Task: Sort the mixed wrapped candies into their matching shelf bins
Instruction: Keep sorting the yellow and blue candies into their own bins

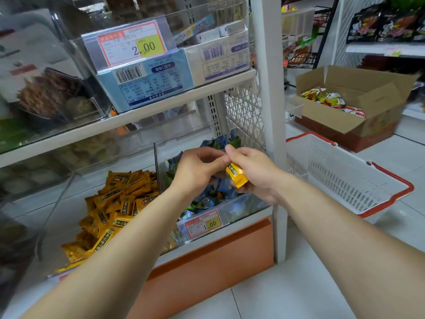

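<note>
My right hand [253, 173] grips a yellow wrapped candy [236, 174] above the clear bin [232, 203] of blue and green wrapped candies [220, 143]. My left hand [197, 169] is right beside it, fingers curled, its fingertips meeting the top of the same yellow candy at my right thumb. To the left, another clear bin [64, 187] holds a heap of yellow-orange wrapped candies [115, 203]. Both bins stand on the lowest shelf, and my hands hide part of the blue pile.
A price tag [204, 223] reading 1.00 hangs on the blue bin's front. The shelf above carries boxed goods behind a 2.00 tag [131, 43]. A white upright post [271, 111] stands right of the bins. A white basket [345, 173] and a cardboard box [349, 104] sit on the floor.
</note>
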The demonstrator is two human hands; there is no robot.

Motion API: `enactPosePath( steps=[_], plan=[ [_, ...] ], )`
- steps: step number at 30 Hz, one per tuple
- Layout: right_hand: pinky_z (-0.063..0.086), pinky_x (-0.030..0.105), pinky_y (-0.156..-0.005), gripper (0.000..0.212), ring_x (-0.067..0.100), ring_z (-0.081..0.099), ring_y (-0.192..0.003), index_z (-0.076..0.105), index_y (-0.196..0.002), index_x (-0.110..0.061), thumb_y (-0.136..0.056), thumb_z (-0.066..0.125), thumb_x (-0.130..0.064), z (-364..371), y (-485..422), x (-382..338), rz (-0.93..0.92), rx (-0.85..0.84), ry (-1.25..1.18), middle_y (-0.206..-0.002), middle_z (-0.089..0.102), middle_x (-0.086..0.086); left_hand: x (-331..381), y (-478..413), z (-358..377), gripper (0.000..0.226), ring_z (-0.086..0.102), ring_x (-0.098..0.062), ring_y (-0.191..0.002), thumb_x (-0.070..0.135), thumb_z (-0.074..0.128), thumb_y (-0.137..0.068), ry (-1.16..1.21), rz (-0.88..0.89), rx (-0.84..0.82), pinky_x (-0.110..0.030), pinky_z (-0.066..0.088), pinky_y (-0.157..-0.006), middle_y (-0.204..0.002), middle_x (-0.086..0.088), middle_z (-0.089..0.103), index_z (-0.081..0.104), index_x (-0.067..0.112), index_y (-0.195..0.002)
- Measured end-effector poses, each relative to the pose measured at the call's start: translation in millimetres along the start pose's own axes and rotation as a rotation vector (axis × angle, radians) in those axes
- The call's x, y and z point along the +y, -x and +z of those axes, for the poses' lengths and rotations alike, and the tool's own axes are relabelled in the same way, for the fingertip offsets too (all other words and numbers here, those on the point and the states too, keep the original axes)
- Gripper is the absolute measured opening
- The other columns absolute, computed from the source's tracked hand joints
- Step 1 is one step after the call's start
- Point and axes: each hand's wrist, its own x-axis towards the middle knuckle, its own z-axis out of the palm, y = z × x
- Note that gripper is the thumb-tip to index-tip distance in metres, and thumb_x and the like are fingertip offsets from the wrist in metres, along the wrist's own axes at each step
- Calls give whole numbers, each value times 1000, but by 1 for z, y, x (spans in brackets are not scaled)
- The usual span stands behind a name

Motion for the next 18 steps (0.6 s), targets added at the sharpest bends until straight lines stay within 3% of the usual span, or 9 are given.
enactPosePath(
  steps=[2, 4, 7, 9, 14, 18],
  plan=[
    [45, 25, -48, 43, 14, 60, -60, 60, -116, -19, -91, 62, -54, -5, -1, -1, -74, 110, 112, -83, 64, -1, -8, 0, -2, 8, 69, -14, -63, 26, 65, -95, 98, -96, -13, -22, 52, -53, -79, -1, 75, 70, 21, -92],
    [46, 25, -57, 45, 13, 61, -74, 56, -113, -25, -83, 71, -56, -13, -2, 2, -205, 249, 358, -93, 63, -5, -18, -2, -7, 10, 71, -16, -65, 19, 62, -97, -35, -136, -77, -22, 54, -55, -79, -5, 74, 68, 17, -91],
    [38, 21, -60, 45, 4, 55, -82, 52, -108, -32, -77, 78, -52, -24, -2, 10, -293, 283, 591, -96, 56, -14, -34, -4, -14, 11, 69, -11, -77, 24, 64, -95, -586, -73, -350, -21, 49, -66, -85, 5, 75, 74, 19, -92],
    [36, 18, -60, 40, 8, 54, -83, 52, -107, -32, -80, 78, -47, -27, -3, 16, -309, 271, 685, -97, 56, -10, -41, -6, -13, 16, 64, -11, -87, 26, 62, -95, -871, -2, -364, -25, 47, -74, -96, 6, 73, 75, 21, -101],
    [36, 19, -60, 36, 13, 54, -86, 51, -106, -31, -82, 75, -43, -28, -6, 21, -306, 281, 722, -98, 56, -6, -45, -8, 1, 28, 64, -21, -97, 34, 71, -84, -940, -31, -300, -37, 53, -81, -106, 1, 70, 66, 26, -111],
    [39, 22, -59, 34, 9, 55, -82, 52, -103, -32, -81, 75, -44, -26, -5, 22, -294, 269, 727, -93, 57, -10, -47, -15, 3, 33, 61, -21, -90, 30, 73, -81, -949, -131, -380, -32, 48, -71, -106, -3, 68, 63, 19, -110]
  ],
)
